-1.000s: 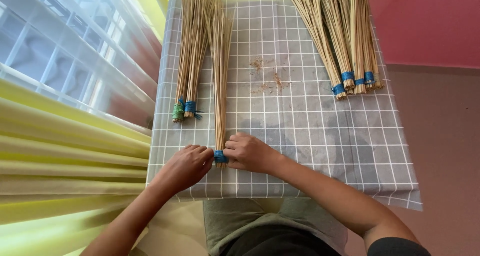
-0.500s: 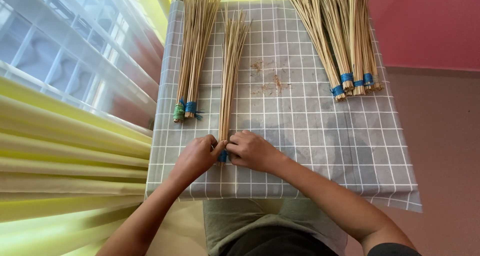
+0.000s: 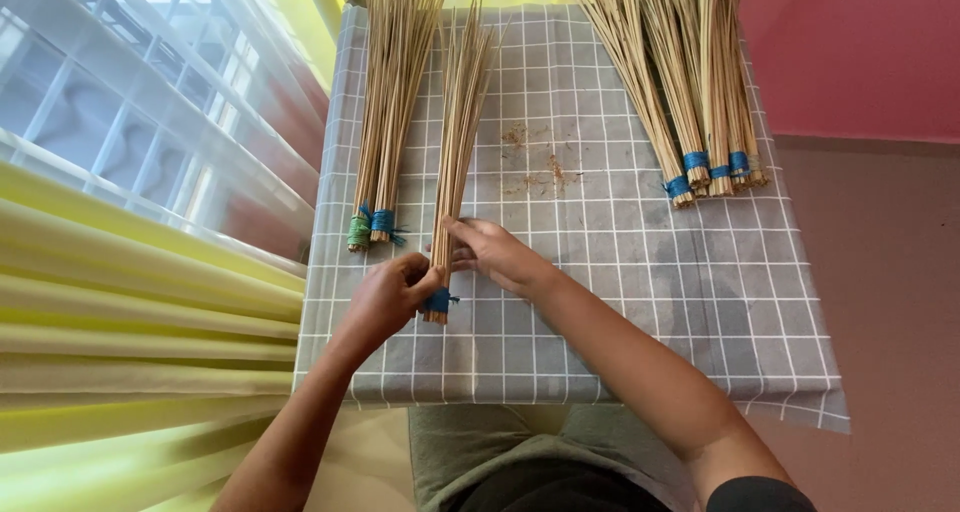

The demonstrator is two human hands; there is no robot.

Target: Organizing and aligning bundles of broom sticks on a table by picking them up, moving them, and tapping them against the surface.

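Bare forearms; dark short sleeve at right arm, possibly black.

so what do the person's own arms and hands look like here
Both hands, left and right, are bare: no gloves, rings or watch visible. The forearms are bare too. A dark sleeve edge shows at the right upper arm, bottom of the view. No sleeve is visible on the left arm.

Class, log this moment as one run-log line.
left hand: grips stick bundle near blue tie | right hand: on bundle | surface: checked cloth
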